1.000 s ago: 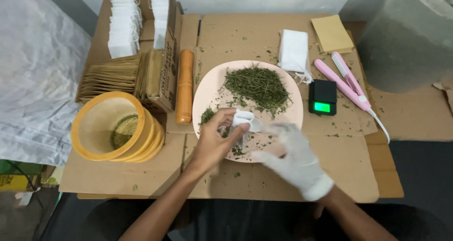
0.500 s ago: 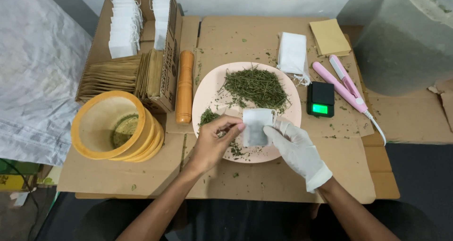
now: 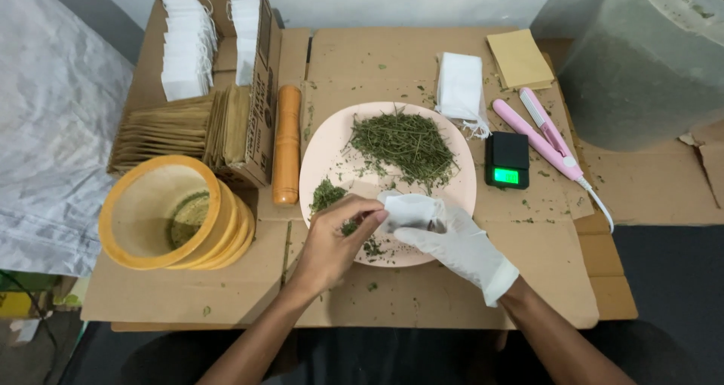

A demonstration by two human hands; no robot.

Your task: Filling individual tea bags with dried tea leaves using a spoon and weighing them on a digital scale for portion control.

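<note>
While both hands pinch a white sachet (image 3: 409, 208) (small), brown packets (image 3: 162, 132) stand far-left.

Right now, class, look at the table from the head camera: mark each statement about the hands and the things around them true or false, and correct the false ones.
1. Both hands hold the small white paper sachet over the round pale pink plate. True.
2. The left hand wears a white glove. False: the left hand is bare; the right hand wears the glove.
3. The pile of dried green herb lies on the plate. True.
4. The small black scale stands left of the plate. False: it stands to the plate's right, beside the pink clamp tool.
5. The orange wooden roller lies left of the plate. True.
</note>
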